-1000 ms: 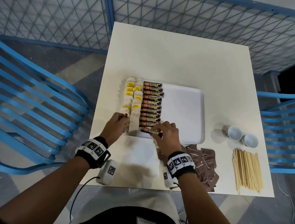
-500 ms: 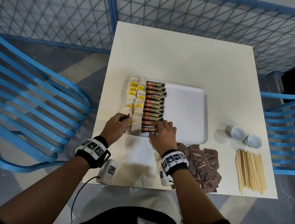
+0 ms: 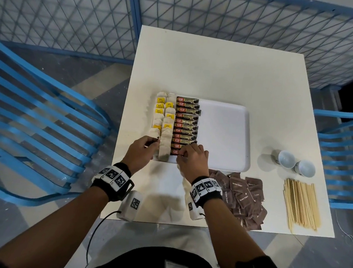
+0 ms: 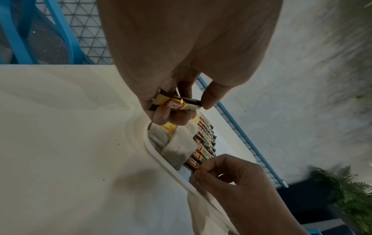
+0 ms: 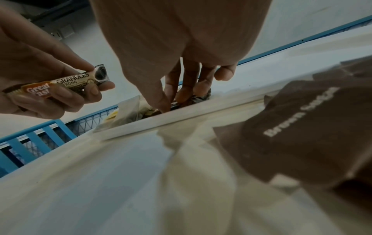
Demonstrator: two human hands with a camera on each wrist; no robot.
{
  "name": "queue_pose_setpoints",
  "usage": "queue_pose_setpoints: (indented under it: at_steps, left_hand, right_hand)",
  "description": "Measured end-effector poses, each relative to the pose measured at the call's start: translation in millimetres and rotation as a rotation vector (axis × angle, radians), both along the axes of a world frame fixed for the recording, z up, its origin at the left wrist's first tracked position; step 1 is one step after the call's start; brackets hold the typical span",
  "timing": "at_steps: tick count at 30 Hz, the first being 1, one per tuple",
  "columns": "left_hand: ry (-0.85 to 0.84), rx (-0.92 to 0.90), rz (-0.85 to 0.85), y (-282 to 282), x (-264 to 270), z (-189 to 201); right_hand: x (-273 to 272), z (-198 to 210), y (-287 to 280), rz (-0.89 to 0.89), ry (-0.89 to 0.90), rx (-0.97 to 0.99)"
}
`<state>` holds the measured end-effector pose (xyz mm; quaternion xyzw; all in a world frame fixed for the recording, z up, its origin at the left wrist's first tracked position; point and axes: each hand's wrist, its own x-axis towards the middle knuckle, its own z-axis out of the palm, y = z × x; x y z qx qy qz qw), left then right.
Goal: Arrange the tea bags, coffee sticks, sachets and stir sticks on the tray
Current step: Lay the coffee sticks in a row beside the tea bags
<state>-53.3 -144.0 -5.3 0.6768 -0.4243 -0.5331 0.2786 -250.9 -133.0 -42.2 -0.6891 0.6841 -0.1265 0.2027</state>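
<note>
White square table (image 3: 228, 74) before me, its top lit evenly. Blue slatted chair (image 3: 34, 127) on my left, a second blue chair (image 3: 347, 147) on my right. Beyond the far edge, a blue-framed wire mesh fence (image 3: 75, 13) with pale panelling behind. Grey concrete floor (image 3: 87, 74) underfoot. Green fern-like plant (image 4: 346, 190) off to one side.

The head camera looked steeply down on the square white table (image 3: 218, 78) from above. Both wrist cameras sat low and close along the fingers, sharing the near rim of the white plastic tray (image 4: 161, 160) (image 5: 181, 112).
</note>
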Motion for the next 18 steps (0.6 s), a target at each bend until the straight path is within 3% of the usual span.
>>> queue_pose_setpoints:
  at_steps: [9, 12, 15, 18]
  left_hand:
    - [0.016, -0.070, -0.097, 2.0, 2.5, 3.3]
    - [-0.006, -0.115, -0.141, 1.7, 2.4, 4.1]
    - [0.009, -0.139, -0.168, 1.4, -0.4, 4.8]
    - [0.027, -0.188, -0.179, 0.3, -1.4, 3.3]
  right_hand:
    - [-0.5, 2.4, -0.9, -0.023, -0.045, -0.046]
    - [3.5, 10.6, -4.8, -0.028, -0.271, -0.057]
    - [13.4, 33.1, -14.3, -0.106, -0.541, 0.154]
    - [21.1, 44.7, -23.9, -0.107, -0.647, 0.283]
